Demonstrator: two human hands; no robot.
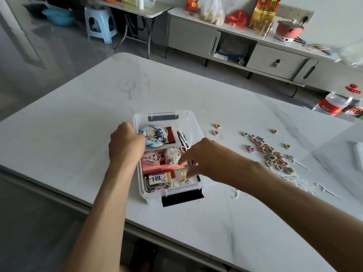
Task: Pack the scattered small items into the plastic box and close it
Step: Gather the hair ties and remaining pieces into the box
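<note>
The clear plastic box (196, 124) sits open on the white table (78, 114), partly filled. The left hand (125, 144) grips its left rim. The right hand (204, 158) hovers over the box's near end, its fingers too blurred to tell whether they hold anything. Small hair ties (273, 156) and floss picks (294, 181) lie scattered to the right.

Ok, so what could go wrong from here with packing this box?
The right forearm passes over the scattered floss picks; drawing it back could sweep some off the table. The plastic box sits near the table's front edge, so a push might slide it off, though the left hand grips its wall.
</note>
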